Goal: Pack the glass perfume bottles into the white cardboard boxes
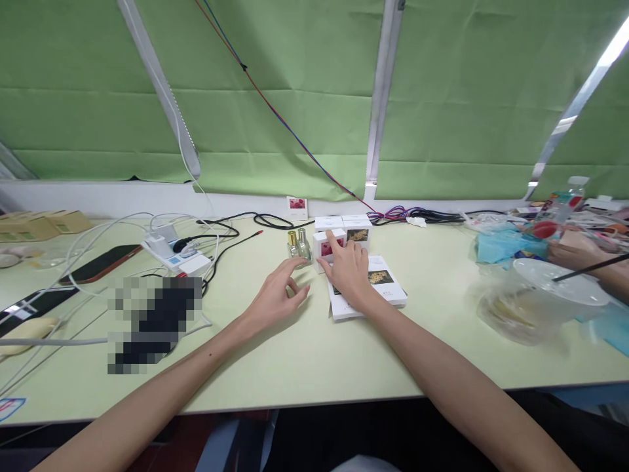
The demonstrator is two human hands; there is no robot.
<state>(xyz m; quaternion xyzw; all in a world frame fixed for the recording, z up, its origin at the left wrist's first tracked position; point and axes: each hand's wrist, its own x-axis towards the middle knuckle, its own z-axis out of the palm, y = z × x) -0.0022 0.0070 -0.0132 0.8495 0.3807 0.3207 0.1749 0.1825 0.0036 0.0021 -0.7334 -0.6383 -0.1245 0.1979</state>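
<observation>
My right hand [350, 270] is on a small white box with a red flower picture [322, 248], its index finger over the top and its thumb at the lower front. Directly behind stands a white box with a yellow flower picture [362, 229], beside another white box [328, 223]. Under my right wrist lie flat white cartons [390, 288] with a similar yellow picture. My left hand [280, 288] holds nothing; its thumb and fingers are apart and loosely bent. Its fingertips are close to two small glass bottles, one with a gold cap [293, 244], the other with a silvery cap [303, 244].
A red-pictured card or box [297, 207] leans at the back wall. Cables, a power strip [171, 252] and dark phones [101, 263] crowd the left. At right are a lidded cup with a straw [560, 282], blue cloth [498, 246] and another person's hand [570, 252].
</observation>
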